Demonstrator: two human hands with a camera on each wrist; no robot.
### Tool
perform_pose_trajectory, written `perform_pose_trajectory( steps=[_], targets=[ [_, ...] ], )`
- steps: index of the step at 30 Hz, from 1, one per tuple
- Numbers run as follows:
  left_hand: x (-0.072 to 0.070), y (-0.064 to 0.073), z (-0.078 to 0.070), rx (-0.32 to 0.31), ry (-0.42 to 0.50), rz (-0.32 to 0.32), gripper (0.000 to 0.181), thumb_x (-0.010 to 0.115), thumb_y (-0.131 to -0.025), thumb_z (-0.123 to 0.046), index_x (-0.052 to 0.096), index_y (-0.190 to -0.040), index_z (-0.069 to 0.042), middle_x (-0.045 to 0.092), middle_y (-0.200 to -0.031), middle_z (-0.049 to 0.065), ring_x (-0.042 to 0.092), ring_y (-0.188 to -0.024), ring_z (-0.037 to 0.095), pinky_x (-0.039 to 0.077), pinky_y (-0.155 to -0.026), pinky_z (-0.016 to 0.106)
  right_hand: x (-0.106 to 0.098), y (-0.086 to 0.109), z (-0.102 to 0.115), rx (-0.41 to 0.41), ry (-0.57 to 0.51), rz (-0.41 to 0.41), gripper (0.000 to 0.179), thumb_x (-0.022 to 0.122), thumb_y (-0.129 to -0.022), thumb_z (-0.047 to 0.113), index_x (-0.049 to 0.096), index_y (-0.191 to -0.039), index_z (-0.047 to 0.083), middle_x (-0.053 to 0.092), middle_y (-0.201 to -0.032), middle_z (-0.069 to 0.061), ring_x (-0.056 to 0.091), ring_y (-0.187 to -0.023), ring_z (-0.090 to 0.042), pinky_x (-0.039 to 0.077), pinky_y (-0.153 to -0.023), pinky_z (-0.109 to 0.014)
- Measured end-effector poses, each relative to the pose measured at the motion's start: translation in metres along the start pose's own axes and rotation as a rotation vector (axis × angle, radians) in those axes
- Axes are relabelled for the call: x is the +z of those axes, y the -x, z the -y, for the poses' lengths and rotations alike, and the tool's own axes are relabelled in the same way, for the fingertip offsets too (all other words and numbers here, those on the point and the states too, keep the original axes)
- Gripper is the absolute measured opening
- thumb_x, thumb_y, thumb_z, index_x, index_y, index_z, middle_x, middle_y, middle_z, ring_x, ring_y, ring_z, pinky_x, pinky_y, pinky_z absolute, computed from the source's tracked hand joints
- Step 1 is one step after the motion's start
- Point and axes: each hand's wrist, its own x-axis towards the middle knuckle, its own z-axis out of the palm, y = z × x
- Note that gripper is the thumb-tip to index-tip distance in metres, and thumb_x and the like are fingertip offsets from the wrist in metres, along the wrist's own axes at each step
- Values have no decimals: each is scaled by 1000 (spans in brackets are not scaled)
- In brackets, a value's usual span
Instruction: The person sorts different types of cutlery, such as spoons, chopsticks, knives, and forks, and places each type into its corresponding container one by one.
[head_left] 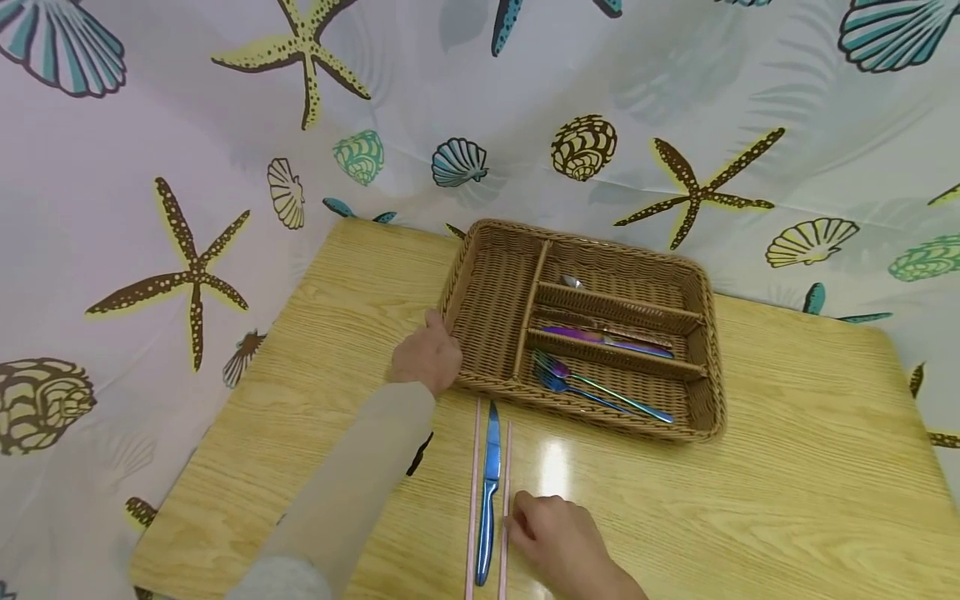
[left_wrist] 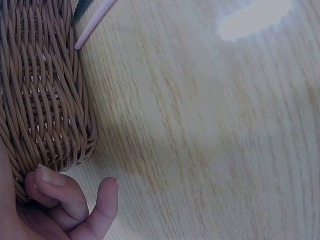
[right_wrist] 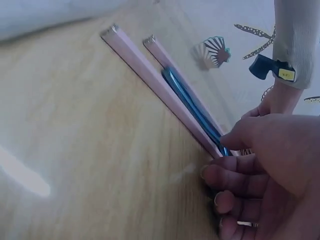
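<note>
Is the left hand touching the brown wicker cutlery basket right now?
Touching. The left wrist view shows the left hand with its fingers curled against the corner of the brown wicker cutlery basket, no gap showing.

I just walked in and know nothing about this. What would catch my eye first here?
Probably the wicker tray at the back of the wooden table, with shiny blue-purple forks in its nearest slot, and the seashell curtain behind. The left hand grips the tray's corner. Nearer, the right hand touches a pink chopstick; a blue knife lies between the two chopsticks.
</note>
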Motion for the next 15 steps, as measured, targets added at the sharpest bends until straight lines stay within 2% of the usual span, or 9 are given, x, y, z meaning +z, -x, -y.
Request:
perform_pose_trajectory(
  steps=[5,10,15],
  targets=[
    [0,1,1,10,5,-16,57,30,-107,-27,18,-151,6,56,-56,7,40,-40,15,31,-39,30,2,6,5,42,43,76,36,64,-93,34,47,-65,21,40,-54,13,33,-47,-3,29,-43,-24],
    [0,1,1,10,5,-24,56,31,-106,-27,20,-150,7,57,-57,8,42,-40,16,32,-39,30,1,12,10,58,154,113,34,66,-84,30,45,-60,19,42,-53,8,35,-46,-9,29,-42,-29],
    [0,1,1,12,12,-16,55,31,-107,-27,21,-150,6,57,-57,7,42,-40,16,32,-38,30,-1,16,13,98,163,186,32,67,-81,25,44,-59,19,41,-53,8,34,-47,-9,30,-42,-27]
  ],
)
